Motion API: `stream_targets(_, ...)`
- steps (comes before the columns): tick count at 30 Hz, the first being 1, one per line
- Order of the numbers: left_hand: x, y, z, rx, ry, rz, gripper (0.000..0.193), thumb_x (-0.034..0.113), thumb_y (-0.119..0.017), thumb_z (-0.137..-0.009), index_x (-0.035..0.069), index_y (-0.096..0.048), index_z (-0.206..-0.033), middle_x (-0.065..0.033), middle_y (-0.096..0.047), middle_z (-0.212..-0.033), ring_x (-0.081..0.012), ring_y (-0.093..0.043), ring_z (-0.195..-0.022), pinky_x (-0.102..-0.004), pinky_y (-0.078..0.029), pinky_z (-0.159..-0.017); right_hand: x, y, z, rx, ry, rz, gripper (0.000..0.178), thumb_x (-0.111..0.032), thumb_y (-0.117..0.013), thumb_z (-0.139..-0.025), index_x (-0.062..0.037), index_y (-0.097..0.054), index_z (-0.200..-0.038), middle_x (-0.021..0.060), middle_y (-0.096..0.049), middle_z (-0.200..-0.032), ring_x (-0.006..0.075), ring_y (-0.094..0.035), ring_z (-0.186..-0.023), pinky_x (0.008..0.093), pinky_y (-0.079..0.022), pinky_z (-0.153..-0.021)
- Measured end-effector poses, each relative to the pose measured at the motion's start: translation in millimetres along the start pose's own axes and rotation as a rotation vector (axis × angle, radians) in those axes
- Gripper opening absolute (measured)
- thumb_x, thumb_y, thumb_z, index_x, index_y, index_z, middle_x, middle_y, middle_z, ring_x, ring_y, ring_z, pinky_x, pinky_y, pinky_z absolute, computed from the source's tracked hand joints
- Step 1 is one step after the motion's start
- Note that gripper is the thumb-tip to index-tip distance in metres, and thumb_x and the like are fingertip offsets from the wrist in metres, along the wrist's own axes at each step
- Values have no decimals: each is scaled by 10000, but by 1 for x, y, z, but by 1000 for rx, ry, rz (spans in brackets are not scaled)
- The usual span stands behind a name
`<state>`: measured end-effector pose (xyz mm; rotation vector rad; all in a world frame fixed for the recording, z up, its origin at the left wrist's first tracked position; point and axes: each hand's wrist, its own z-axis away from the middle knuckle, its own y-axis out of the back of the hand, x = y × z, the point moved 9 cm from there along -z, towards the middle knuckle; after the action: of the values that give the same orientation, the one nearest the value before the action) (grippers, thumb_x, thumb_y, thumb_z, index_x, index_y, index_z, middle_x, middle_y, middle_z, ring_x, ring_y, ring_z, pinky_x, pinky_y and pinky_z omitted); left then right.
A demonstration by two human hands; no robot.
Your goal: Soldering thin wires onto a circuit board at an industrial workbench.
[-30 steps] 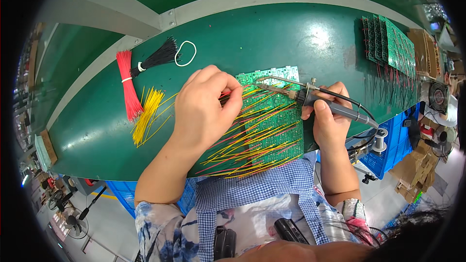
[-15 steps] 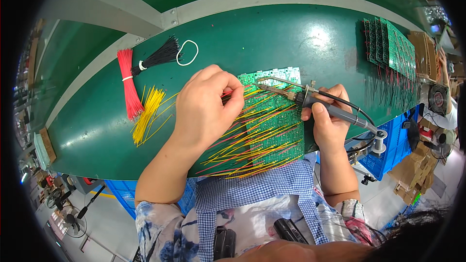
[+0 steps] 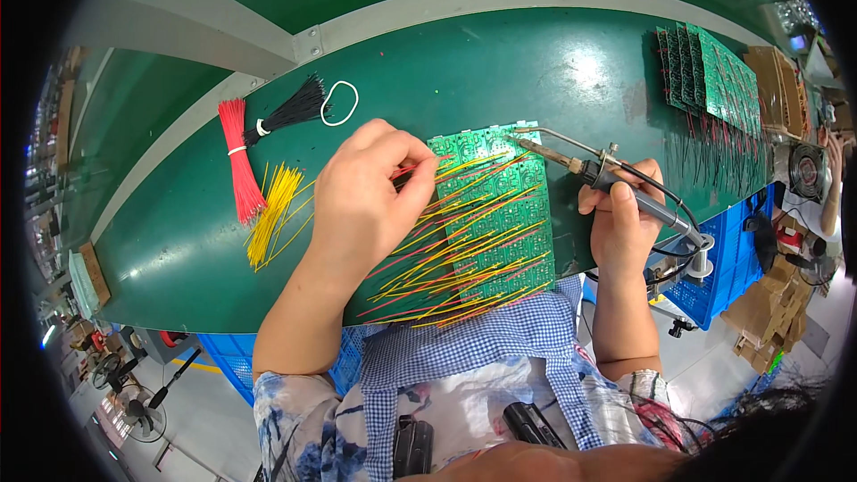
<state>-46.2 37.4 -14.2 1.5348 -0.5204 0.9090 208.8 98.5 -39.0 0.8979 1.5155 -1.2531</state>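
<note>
The board lies on the green bench in front of me, yellow and red wires trailing off its left side. My left hand pinches a red wire between thumb and forefinger at the board's upper left. My right hand is wrapped around the iron, its tip at the board's top right; I cannot tell whether they touch. Farther left lie a yellow bunch, a red bundle and a black bundle; more boards stand far right.
</note>
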Motion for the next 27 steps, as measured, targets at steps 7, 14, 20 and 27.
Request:
stream_targets(7, 24, 13, 1, 103, -179, -177, 75, 46, -697, -710, 57, -632, -746, -46, -563, -712, -213, -573, -661, -331, -457, -579, 6, 2, -1, -29, -47, -28, 180, -79, -614, -879, -29, -447, -922, 104, -572, -776, 162, -582, -618, 274, -476, -593)
stream_targets(14, 10, -1, 1, 45, -121, -100, 67, 46, -686, -718, 57, -623, -740, -57, -586, -725, -223, -578, -662, -326, -464, -582, 13, -18, 0, -123, -105, -28, 192, -22, -644, -844, -14, -459, -898, 87, -573, -804, 122, -593, -640, 243, -499, -589)
stream_targets(20, 4, -2, 0, 18, -84, -78, 68, 43, -678, -718, 58, -618, -746, -62, -585, -719, -227, -580, -666, -330, -465, -580, 14, -28, 1, -92, -158, 11, 201, -32, -656, -841, -7, -465, -898, 88, -584, -778, 112, -591, -642, 231, -488, -576)
stream_targets(27, 3, -2, -1, 17, -74, -84, 68, 43, -677, -714, 64, -619, -743, -56, -589, -726, -229, -580, -673, -333, -465, -584, 10, -37, -1, -158, -114, 86, 213, -48, -663, -842, -7, -461, -891, 92, -584, -778, 107, -587, -640, 224, -480, -572)
